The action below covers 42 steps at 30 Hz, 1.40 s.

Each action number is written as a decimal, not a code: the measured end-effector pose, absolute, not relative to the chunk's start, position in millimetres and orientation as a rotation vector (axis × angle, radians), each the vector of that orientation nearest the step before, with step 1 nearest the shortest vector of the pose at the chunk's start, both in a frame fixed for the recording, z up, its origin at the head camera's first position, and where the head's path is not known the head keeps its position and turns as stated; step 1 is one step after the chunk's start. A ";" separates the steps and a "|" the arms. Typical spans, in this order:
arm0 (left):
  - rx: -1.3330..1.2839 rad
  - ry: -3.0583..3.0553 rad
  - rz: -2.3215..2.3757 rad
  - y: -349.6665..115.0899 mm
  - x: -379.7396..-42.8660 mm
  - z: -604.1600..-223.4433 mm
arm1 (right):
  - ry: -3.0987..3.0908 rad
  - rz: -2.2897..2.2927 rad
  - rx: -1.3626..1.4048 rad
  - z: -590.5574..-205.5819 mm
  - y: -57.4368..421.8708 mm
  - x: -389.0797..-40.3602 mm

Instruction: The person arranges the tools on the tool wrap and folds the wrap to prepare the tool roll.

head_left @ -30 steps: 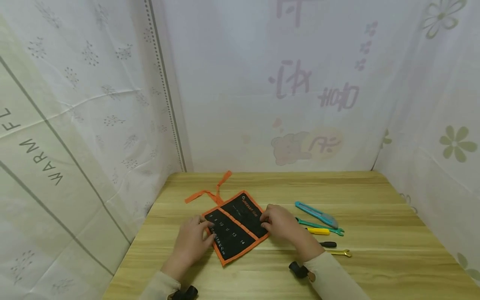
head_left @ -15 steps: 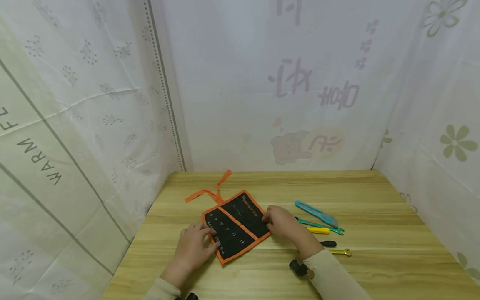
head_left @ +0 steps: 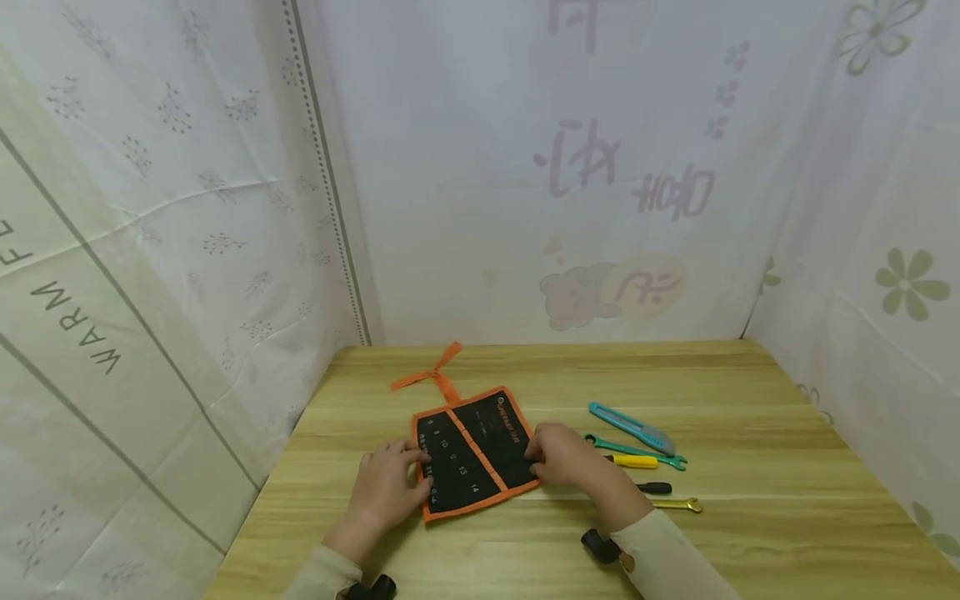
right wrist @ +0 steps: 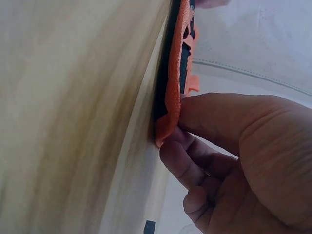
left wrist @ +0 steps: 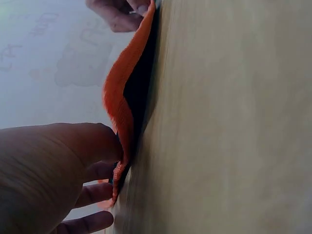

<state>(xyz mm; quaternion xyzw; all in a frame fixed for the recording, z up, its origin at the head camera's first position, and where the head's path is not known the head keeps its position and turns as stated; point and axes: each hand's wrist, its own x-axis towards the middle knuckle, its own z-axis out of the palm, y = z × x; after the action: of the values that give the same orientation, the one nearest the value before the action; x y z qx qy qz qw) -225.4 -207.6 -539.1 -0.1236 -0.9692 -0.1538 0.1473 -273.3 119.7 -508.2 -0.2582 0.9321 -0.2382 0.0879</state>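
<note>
A black tool pouch (head_left: 491, 437) with orange trim lies on the table, its row of printed numbers towards the left. Orange tie straps (head_left: 435, 375) stretch away from its far edge. My left hand (head_left: 384, 483) rests at the left edge, thumb and fingers spread apart with their tips on the cloth. In the left wrist view the orange border (left wrist: 119, 92) bows up between the hands. At the right edge my right hand (head_left: 562, 458) pinches the pouch's corner. The right wrist view shows that thumb (right wrist: 209, 114) over the trim and the other fingers curled below it.
Right of the right hand lie a blue utility knife (head_left: 632, 427), a green wrench (head_left: 652, 452), a yellow-handled tool (head_left: 636, 461), a black-handled tool (head_left: 657, 488) and a gold wrench (head_left: 678, 504). Printed curtains (head_left: 450, 208) enclose the wooden table (head_left: 570, 550).
The pouch has turned clockwise, its near corner going left and its far corner right. Its straps shifted with it. Both hands have stayed at its edges with small shifts.
</note>
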 end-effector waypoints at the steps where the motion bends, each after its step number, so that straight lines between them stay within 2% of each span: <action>1: -0.355 -2.788 -0.446 -208.0 -227.1 -539.0 | 2.768 -0.717 -0.768 -507.8 119.6 -272.1; 14: -0.344 -2.821 -0.488 -208.2 -244.4 -537.2 | 2.737 -0.776 -0.810 -516.4 121.8 -261.4; 27: -0.382 -2.811 -0.528 -213.7 -246.6 -542.1 | 2.759 -0.777 -0.895 -518.2 123.5 -255.7; 35: -0.476 -2.687 -0.661 -211.3 -244.8 -545.5 | 2.742 -0.879 -0.900 -522.8 133.1 -257.5; 42: -0.683 -2.631 -0.875 -199.8 -246.5 -538.9 | 2.836 -0.961 -0.851 -522.4 152.8 -261.2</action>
<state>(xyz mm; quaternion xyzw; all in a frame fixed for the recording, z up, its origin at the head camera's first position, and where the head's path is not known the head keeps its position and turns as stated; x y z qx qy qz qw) -246.5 -199.8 -538.9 -0.2366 -0.9120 -0.3032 0.1426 -261.2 152.8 -522.4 -0.2734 0.9109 -0.3088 0.0143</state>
